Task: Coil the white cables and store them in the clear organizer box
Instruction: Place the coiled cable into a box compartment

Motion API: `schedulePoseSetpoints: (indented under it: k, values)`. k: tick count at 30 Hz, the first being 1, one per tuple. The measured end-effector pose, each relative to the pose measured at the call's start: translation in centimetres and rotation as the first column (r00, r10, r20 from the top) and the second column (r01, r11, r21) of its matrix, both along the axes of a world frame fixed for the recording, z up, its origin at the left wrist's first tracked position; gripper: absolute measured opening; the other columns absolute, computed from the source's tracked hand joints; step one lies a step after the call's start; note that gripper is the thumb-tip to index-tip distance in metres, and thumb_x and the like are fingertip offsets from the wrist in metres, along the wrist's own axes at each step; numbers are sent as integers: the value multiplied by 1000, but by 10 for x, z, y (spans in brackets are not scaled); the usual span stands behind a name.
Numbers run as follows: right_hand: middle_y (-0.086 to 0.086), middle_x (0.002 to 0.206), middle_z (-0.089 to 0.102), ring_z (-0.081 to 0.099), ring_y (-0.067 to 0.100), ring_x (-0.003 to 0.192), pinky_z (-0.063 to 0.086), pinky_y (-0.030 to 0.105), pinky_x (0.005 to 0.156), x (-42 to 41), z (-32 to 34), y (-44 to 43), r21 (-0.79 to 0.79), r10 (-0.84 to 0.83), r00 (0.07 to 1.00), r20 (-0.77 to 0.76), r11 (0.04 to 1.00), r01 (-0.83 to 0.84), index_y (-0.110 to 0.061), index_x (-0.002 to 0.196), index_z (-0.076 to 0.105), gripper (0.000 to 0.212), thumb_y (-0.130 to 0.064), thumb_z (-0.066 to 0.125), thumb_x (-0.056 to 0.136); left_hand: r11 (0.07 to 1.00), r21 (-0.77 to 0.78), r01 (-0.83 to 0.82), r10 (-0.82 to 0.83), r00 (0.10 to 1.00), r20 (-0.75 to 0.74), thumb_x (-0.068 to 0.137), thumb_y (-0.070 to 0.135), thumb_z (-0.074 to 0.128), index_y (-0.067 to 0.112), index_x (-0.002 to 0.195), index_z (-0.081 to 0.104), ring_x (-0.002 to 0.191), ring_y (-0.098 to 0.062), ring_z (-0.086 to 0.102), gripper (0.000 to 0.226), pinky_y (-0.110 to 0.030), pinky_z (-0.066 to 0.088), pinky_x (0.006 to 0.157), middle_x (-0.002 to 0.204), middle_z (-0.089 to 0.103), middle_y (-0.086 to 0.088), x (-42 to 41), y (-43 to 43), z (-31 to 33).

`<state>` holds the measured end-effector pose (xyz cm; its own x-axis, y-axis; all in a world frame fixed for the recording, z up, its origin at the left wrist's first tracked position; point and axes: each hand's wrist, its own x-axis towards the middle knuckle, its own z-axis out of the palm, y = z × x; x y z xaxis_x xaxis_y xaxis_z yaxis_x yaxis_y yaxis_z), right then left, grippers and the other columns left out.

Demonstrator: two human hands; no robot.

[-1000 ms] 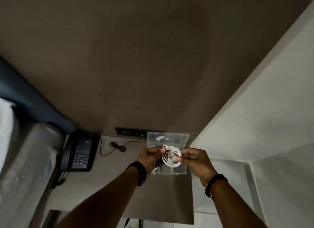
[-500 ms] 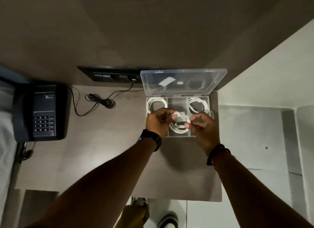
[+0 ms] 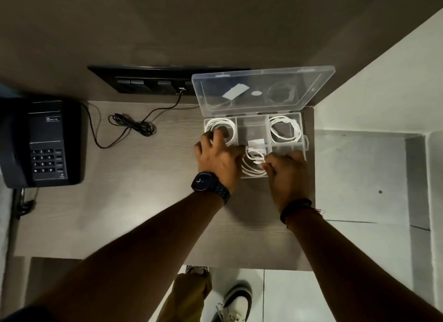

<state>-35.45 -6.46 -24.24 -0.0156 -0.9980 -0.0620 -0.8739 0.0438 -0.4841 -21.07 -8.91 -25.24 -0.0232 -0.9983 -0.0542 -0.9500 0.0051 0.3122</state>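
Observation:
The clear organizer box point(image 3: 302, 120) lies open on the wooden table, its lid point(image 3: 263, 89) tilted up against the wall. A coiled white cable point(image 3: 220, 127) fills the far left compartment and another coil point(image 3: 286, 129) the far right one. A third coiled white cable point(image 3: 254, 164) sits in the near middle compartment. My left hand point(image 3: 218, 156) presses on its left side with fingers spread over the box. My right hand point(image 3: 285, 170) pinches the coil's right edge at the fingertips.
A black desk phone point(image 3: 45, 141) stands at the table's left end. A thin black cord point(image 3: 134, 127) runs from a black wall socket panel point(image 3: 148, 81). The table point(image 3: 131, 189) ends just right of the box; my shoe point(image 3: 237, 302) shows on the floor below.
The camera tilted down toward the table. Both hands lowered the coiled cable from above the box into the near middle compartment.

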Motion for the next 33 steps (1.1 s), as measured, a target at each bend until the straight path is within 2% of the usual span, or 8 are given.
schedulePoseSetpoints:
  k: [5, 8, 10, 12, 15, 24, 30, 33]
  values:
    - [12, 99, 70, 54, 35, 100, 43, 39, 83, 0, -9, 4, 66, 72, 980, -184, 996, -61, -7, 93, 70, 14, -15, 61, 86, 982, -38, 183, -181, 982, 53, 68, 33, 76, 32, 79, 75, 99, -37, 55, 11, -47, 44, 80, 109, 61, -8, 6, -4, 1]
    - [2, 120, 54, 44, 17, 107, 30, 22, 88, 1, -12, -4, 177, -207, 976, -68, 960, 216, -13, 108, 64, 28, -30, 60, 86, 994, 2, 105, -105, 994, -42, 63, 33, 79, 29, 71, 76, 95, -36, 54, 10, -42, 41, 76, 104, 62, -8, 6, -9, 3]
    - [2, 116, 52, 41, 13, 100, 28, 19, 84, 1, -12, -7, 220, -216, 973, -77, 949, 228, -14, 106, 64, 29, -33, 62, 85, 998, 12, 63, -61, 991, -118, 62, 33, 80, 25, 70, 76, 90, -34, 54, 12, -39, 39, 72, 98, 62, -9, 6, -8, 2]
    - [9, 109, 54, 47, 22, 98, 39, 30, 86, 1, -9, -6, 171, -115, 986, -117, 976, 134, -10, 97, 71, 24, -29, 65, 84, 995, -19, 102, -104, 982, -155, 69, 34, 76, 21, 76, 75, 89, -33, 55, 15, -39, 40, 71, 94, 62, -9, 8, -4, -2]
    - [15, 105, 56, 53, 33, 98, 48, 42, 83, 2, -7, -5, 154, -57, 987, -147, 985, 80, -8, 95, 75, 23, -27, 66, 85, 971, -19, 240, -241, 968, -75, 79, 41, 65, 24, 91, 73, 96, -30, 54, 22, -42, 43, 76, 103, 60, -7, 15, 6, -7]
    - [14, 105, 58, 49, 35, 103, 45, 40, 82, 4, -7, -8, 189, 30, 957, -289, 982, 26, -13, 102, 73, 25, -29, 57, 91, 943, 179, 281, -300, 950, 90, 81, 56, 51, 38, 102, 67, 109, -25, 30, 32, -46, 29, 94, 117, 46, 0, 6, 1, -4]
    - [10, 114, 58, 50, 32, 110, 47, 39, 82, 6, -2, -16, 265, 171, 908, -383, 962, -69, -14, 110, 68, 30, -29, 45, 96, 917, 243, 317, -358, 922, 148, 84, 52, 49, 28, 109, 65, 111, -28, 33, 38, -49, 29, 96, 120, 42, -2, -4, -3, -4]
    - [9, 109, 63, 61, 30, 101, 50, 35, 77, 7, 0, -19, 260, 107, 943, -316, 965, -23, -13, 106, 70, 29, -29, 48, 95, 908, 251, 335, -373, 920, 121, 82, 59, 47, 30, 113, 61, 108, -26, 35, 45, -49, 30, 95, 116, 43, -1, 0, -3, -4]
